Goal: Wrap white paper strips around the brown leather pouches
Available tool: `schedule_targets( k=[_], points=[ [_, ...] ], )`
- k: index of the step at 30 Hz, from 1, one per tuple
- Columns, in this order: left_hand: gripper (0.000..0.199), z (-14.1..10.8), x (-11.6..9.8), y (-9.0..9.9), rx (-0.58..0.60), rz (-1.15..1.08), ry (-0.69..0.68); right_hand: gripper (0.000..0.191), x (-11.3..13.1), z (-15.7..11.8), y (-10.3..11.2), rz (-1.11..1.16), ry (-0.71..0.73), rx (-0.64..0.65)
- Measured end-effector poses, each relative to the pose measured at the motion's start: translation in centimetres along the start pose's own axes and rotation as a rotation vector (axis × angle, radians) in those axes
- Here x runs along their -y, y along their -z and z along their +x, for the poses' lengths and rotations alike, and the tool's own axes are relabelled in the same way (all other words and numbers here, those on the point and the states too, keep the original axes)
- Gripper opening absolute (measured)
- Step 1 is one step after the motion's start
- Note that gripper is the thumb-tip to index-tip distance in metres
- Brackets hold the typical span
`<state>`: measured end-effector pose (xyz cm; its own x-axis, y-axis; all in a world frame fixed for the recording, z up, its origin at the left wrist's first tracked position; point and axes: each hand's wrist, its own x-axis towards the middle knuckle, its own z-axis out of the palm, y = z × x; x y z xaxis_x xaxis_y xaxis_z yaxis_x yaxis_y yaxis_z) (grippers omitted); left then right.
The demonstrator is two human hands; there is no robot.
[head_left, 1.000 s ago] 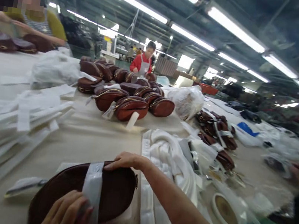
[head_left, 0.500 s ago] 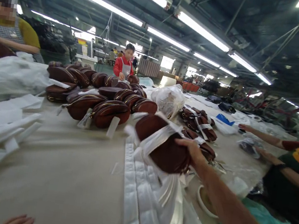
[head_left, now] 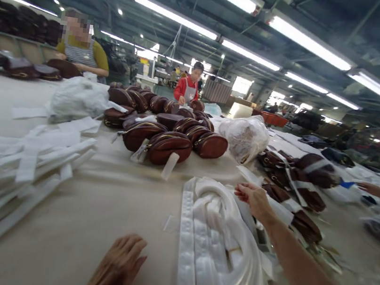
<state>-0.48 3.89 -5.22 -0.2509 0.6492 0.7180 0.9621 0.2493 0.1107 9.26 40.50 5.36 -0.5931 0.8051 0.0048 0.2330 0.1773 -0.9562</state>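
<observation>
My right hand (head_left: 256, 201) is stretched over the right side of the table, its fingers loosely bent and slightly apart, with nothing visible in them. Beneath and beside it lies a bundle of long white strips (head_left: 209, 240). Just beyond the hand, brown leather bags (head_left: 312, 199) with white bands are piled up. One banded brown bag (head_left: 317, 170) rests on top of that pile. My left hand (head_left: 120, 263) hovers at the near edge over the bare tabletop (head_left: 95, 204), fingers half bent, thumb apart, holding nothing that I can see.
Several zipped brown bags (head_left: 169, 148) stand in rows mid-table. Plastic bundles (head_left: 244, 138) sit behind and to the left. White strips (head_left: 30, 157) are heaped at left. Co-workers stand at the far side (head_left: 188, 90) and left (head_left: 84, 53); another person's hand (head_left: 370, 189) reaches in at right.
The banded brown bag has left my right hand and lies on the right-hand pile. My left hand has come further into view. The view has turned left.
</observation>
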Motion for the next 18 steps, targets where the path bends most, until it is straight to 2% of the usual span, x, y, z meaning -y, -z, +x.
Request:
schedule_targets(
  k=[3,6,10,12,15,18],
  points=[
    [0.017,0.5,0.0,-1.8,0.014,-0.023,0.103,0.021,-0.1,1.1,-5.0,-0.132,0.082,0.127],
    [0.018,0.0,0.3,-3.3,0.013,-0.043,0.161,0.022,1.0,3.2,-10.2,-0.295,0.216,0.191],
    [0.025,-0.8,0.8,-4.5,-0.084,-0.048,0.137,0.032,4.3,6.4,-17.1,-0.525,0.486,0.215],
    [0.027,-1.0,1.2,-5.0,-0.071,-0.033,0.123,0.040,6.2,8.0,-20.2,-0.623,0.624,0.228],
    [0.035,-1.3,1.7,-6.0,-0.110,0.001,0.112,0.047,8.0,9.7,-23.7,-0.770,0.778,0.252],
    [0.043,-1.5,1.7,-7.2,-0.195,0.021,0.135,0.046,7.9,10.8,-26.0,-0.906,0.877,0.289]
  ],
)
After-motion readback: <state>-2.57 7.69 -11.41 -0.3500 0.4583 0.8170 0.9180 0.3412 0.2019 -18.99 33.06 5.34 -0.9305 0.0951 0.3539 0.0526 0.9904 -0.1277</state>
